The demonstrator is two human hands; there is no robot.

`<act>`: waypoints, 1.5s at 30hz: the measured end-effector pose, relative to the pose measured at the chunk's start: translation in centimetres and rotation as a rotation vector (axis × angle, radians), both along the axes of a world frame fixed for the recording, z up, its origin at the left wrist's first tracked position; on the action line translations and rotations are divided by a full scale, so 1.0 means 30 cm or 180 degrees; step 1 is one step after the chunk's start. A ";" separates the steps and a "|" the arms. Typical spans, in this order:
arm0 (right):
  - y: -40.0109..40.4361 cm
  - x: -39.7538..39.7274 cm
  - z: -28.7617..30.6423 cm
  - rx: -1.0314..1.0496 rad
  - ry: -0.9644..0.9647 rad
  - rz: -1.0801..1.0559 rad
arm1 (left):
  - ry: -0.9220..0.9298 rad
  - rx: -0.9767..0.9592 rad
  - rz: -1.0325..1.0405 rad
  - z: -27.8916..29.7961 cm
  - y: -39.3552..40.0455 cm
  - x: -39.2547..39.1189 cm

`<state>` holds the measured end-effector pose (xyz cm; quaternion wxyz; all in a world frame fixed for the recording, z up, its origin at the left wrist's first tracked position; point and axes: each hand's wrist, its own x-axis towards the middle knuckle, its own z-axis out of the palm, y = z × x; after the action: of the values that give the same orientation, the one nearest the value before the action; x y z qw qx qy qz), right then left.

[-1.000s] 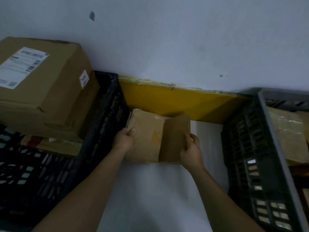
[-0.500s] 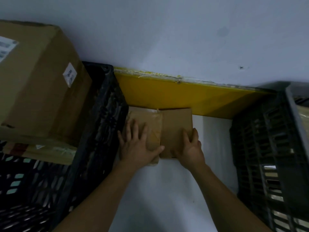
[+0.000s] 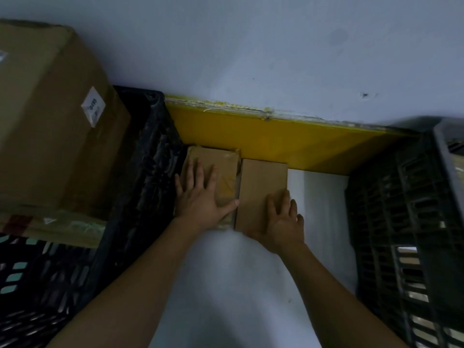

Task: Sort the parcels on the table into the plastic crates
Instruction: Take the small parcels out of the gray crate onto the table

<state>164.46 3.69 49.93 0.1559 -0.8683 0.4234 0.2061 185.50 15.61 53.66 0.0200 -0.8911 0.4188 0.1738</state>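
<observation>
Two small brown cardboard parcels lie side by side on the white table (image 3: 251, 285), against the yellow back board. My left hand (image 3: 200, 197) lies flat with spread fingers on the taped left parcel (image 3: 223, 169). On the near end of the plain right parcel (image 3: 261, 182) rests my right hand (image 3: 281, 219), fingers over its top and right edge. A black plastic crate (image 3: 140, 187) stands to the left and a dark grey crate (image 3: 406, 222) to the right.
A large cardboard box (image 3: 50, 126) with a small white label sits on top of the left crate, over a flatter taped parcel (image 3: 50, 227). The yellow board (image 3: 276, 144) and a pale wall (image 3: 251, 51) close off the back.
The right parcel, first held upright between both hands, now lies flat beside the left one. My left hand moved onto the left parcel's top; the view shifted left.
</observation>
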 end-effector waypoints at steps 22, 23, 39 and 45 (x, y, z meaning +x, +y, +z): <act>0.000 -0.108 0.365 -0.0963 0.0045 0.0154 | -0.0356 -0.0412 -0.0282 0.282 -0.054 -0.098; 0.003 -0.129 0.405 -0.1012 -0.0052 0.0158 | -0.0381 -0.0465 -0.0290 0.303 -0.063 -0.115; -0.077 -0.818 0.831 -0.1644 -0.1262 -0.0188 | -0.0644 -0.1272 -0.0675 0.623 -0.232 -0.758; -0.233 -1.226 0.800 -0.1327 -0.0809 -0.0518 | -0.0567 -0.1374 -0.0791 0.666 -0.284 -1.075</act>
<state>127.68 -3.31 73.94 0.0416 -0.8637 0.5022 -0.0095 153.24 7.07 73.63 -0.1125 -0.8282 0.5490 -0.0025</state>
